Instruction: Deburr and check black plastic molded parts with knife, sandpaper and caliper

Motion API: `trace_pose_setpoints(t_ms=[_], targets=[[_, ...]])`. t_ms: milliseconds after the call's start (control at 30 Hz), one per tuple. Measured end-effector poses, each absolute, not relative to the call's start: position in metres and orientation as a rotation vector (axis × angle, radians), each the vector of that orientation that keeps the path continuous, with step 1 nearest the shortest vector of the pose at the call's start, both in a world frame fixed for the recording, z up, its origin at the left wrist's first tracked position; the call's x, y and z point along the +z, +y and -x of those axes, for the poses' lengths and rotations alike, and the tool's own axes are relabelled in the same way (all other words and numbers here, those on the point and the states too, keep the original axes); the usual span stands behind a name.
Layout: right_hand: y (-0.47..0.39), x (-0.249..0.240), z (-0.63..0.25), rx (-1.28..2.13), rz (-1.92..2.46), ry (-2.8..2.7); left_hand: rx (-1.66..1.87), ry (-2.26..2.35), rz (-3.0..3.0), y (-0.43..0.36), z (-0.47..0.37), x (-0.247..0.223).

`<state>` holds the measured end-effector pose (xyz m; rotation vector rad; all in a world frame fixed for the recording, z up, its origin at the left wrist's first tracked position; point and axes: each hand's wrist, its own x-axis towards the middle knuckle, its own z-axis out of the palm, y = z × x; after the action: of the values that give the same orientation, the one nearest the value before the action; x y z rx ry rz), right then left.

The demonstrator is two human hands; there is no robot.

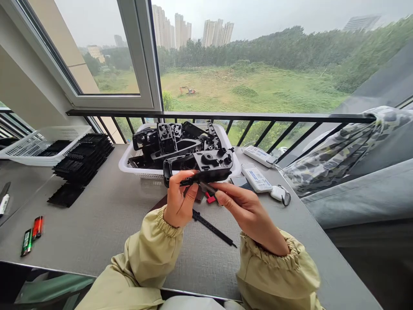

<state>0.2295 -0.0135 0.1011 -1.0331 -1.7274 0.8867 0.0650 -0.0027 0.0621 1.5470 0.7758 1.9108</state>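
A black plastic part (214, 161) is held over the near rim of a white basket (127, 161), its lower edge pinched by the fingers of a person's left hand (180, 200). The right hand (243, 206), closed around a slim dark tool (209, 188), brings the tip up to that same edge; whether it touches cannot be told. More black parts (165, 133) fill the basket, piled above its rim. On the gray table (116, 228) nearer the person than the basket lie a black caliper (214, 227) and, under the hands, a small red piece (210, 198). Right of the basket rest 2 white devices (256, 177) and a small white case (277, 193). Left of it stand a stack of black plates (82, 157) and a white slotted bin (41, 161); nearer on that side lie 2 small shiny items, 1 green (27, 242) and 1 red (38, 226). Beyond the basket, past a black railing (245, 116), 1 excavator (188, 90) stands in a green field.
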Motion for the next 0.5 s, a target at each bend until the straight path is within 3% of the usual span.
trace_pose_setpoints(t_ms=[200, 500], targets=[[-0.014, 0.103, -0.231, 0.929, 1.023, -1.788, 1.961, 0.756, -1.434, -0.003, -0.067, 0.069], [-0.017, 0.103, -0.219, 1.16, 0.951, -1.444, 2.085, 0.851, -1.187, 0.001, -0.068, 0.076]])
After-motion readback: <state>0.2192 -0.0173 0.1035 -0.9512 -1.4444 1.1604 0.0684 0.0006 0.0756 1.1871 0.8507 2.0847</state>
